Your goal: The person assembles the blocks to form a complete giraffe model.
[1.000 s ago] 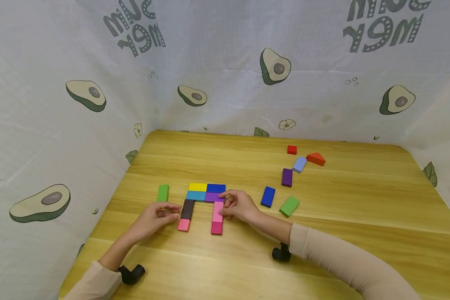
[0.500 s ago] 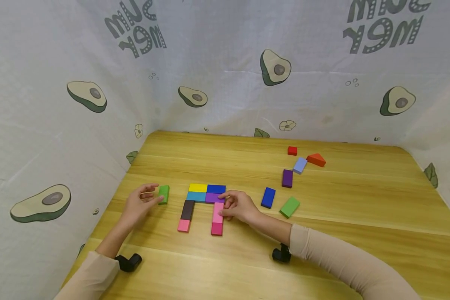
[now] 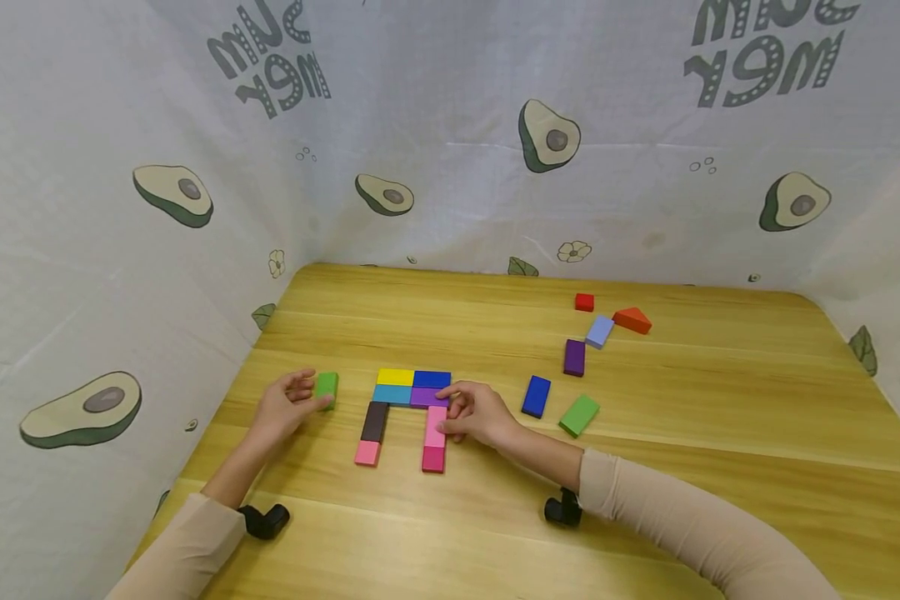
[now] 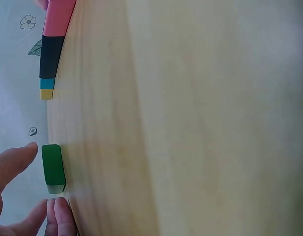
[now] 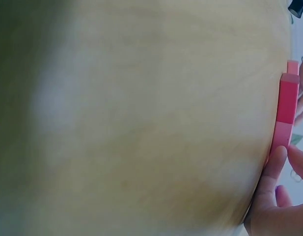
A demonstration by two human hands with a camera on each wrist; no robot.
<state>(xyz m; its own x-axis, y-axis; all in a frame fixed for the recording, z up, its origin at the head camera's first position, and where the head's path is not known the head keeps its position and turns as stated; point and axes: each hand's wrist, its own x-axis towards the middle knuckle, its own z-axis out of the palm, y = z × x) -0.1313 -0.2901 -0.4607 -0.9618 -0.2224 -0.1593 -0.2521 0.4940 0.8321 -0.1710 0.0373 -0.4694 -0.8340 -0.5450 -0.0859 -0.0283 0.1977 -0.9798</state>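
My left hand [image 3: 283,408] reaches around a light green block [image 3: 327,390] lying at the left of the wooden table. In the left wrist view the thumb and fingers stand on either side of that green block [image 4: 53,164], with small gaps. My right hand [image 3: 480,412] rests against the joined blocks: its index fingertip is on the purple block [image 3: 423,397], its thumb at the side of the pink block [image 3: 436,421]. Joined to these are a yellow block [image 3: 395,377], a blue block [image 3: 432,379], a teal block [image 3: 392,394], a black block [image 3: 374,422], a salmon-pink block [image 3: 367,453] and a magenta block [image 3: 433,459].
Loose on the right lie a dark blue block [image 3: 536,396], another green block [image 3: 579,415], a dark purple block [image 3: 574,357], a lavender block [image 3: 600,331], a red block [image 3: 584,302] and an orange-red triangle [image 3: 632,319]. A printed curtain [image 3: 450,225] borders the table.
My left hand has moved from beside the black block leftward and up to the green block, its thumb and fingers now on either side of it. The right hand has stayed in place.
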